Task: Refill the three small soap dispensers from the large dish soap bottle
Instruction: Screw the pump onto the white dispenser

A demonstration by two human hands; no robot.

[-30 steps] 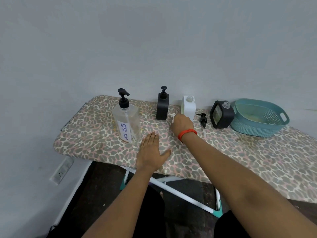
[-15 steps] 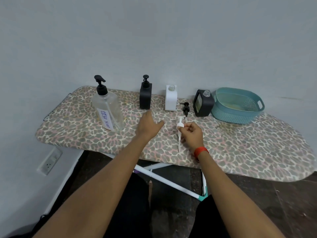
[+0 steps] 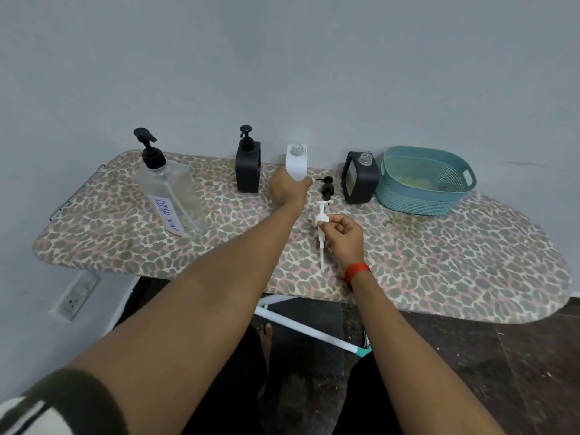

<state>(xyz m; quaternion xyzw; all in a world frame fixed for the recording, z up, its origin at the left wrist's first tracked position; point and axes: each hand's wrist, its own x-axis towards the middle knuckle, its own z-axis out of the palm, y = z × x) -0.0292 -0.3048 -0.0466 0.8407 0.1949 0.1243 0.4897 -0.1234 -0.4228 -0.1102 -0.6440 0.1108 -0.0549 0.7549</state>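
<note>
A large clear bottle labelled "DISH SOAP" point(image 3: 171, 196) with a black pump stands at the left of the ironing board. Along the wall stand a black dispenser point(image 3: 248, 166) with its pump on, a white dispenser point(image 3: 296, 161) with an open neck, and a black windowed dispenser point(image 3: 359, 178) with an open neck. A loose black pump point(image 3: 326, 188) lies between the last two. My left hand point(image 3: 287, 189) wraps the base of the white dispenser. My right hand point(image 3: 343, 235) pinches the white pump point(image 3: 322, 226), its tube hanging down above the board.
A teal plastic basket point(image 3: 423, 180) sits at the right by the wall. The leopard-print ironing board point(image 3: 455, 262) narrows to a rounded end at the right. Its white legs and a bare foot show below. A wall socket point(image 3: 73, 298) is at the lower left.
My left hand has reached forward from mid-board to the white dispenser's base. My right hand, which drew the white pump away from that dispenser, still holds it upright.
</note>
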